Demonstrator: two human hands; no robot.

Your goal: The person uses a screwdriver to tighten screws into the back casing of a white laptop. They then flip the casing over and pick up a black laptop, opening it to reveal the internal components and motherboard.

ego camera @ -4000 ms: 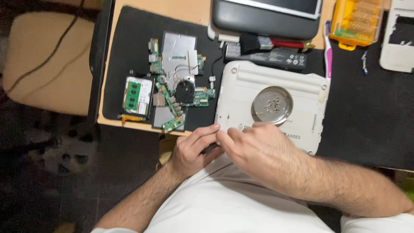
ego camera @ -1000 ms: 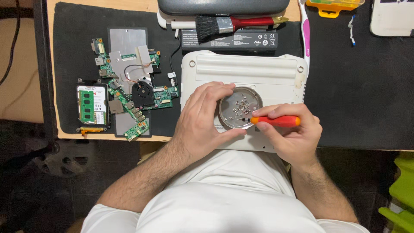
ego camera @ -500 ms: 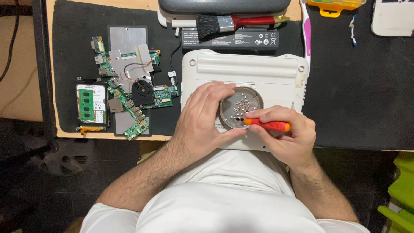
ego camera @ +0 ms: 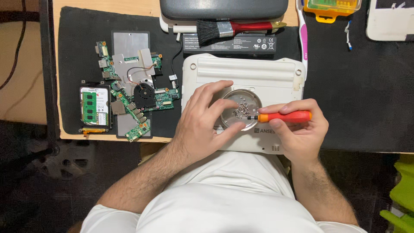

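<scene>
Both hands work at the round metal dish (ego camera: 240, 108) on the white laptop base (ego camera: 243, 73). My right hand (ego camera: 297, 129), clamped on the orange screwdriver (ego camera: 282, 116), has shifted its tip among the screws (ego camera: 241, 111); my left hand (ego camera: 202, 125), fingers spread, steadies the dish rim.

**Crowded left and top, open mat on the right**

The left hand (ego camera: 202, 125) and right hand (ego camera: 297, 133) crowd the dish (ego camera: 241, 108) on the white case (ego camera: 241, 71). Boards (ego camera: 129, 95) fill the mat to the left. A brush (ego camera: 233, 29) and battery (ego camera: 228, 44) block the top edge. Right of the case, the black mat (ego camera: 358, 86) lies open.
</scene>
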